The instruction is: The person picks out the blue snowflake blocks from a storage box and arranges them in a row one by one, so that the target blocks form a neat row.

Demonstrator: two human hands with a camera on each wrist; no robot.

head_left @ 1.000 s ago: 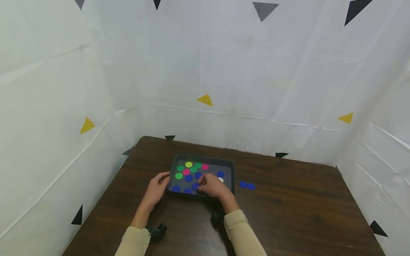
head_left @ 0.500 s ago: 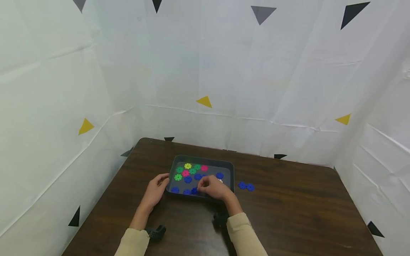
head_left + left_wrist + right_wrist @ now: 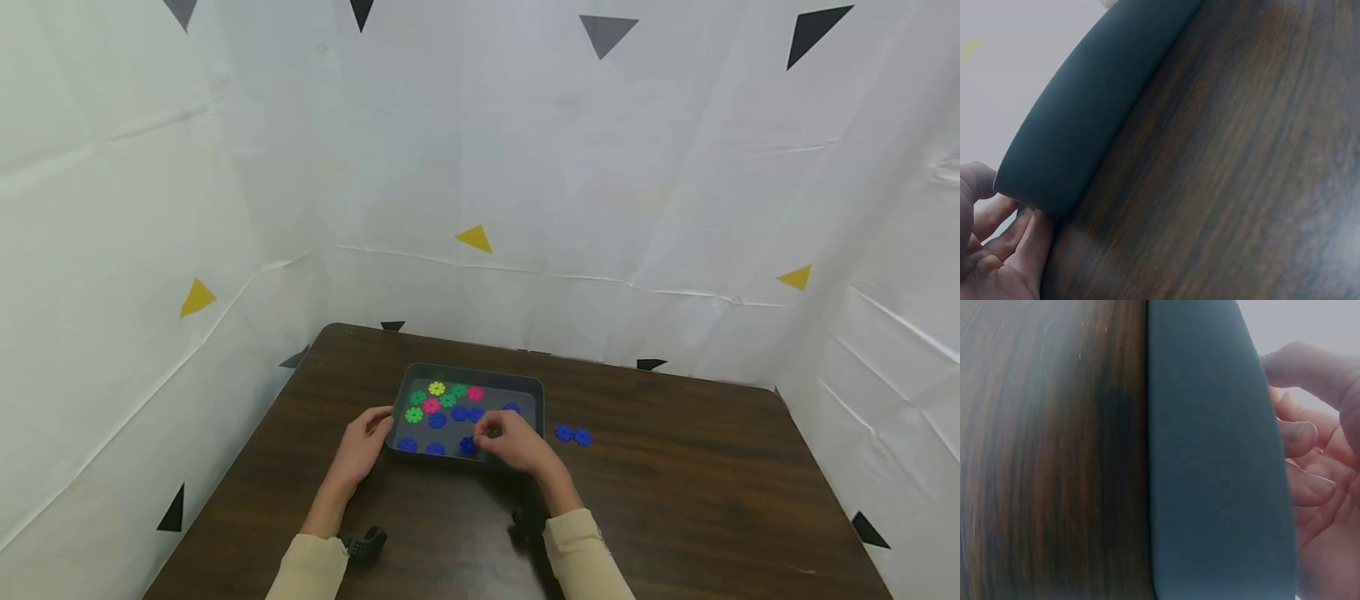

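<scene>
Just inside the near wall of the tray (image 3: 498, 381), a blue flower-shaped disc (image 3: 467, 446) was pinched by the right hand (image 3: 516, 442), the nearer one; the tray's left side was gripped by the left hand (image 3: 360, 443).

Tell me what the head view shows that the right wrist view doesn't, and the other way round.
Only the head view shows the colored discs in the tray, one blue disc at the fingertips of the right hand, two more on the table beside the tray, the left hand at the tray's edge, and the triangles on the white backdrop.

Only the right wrist view shows the right hand's palm side and the tray's outer wall close up, hiding its inside.

Both share the right hand, tray and table.
</scene>
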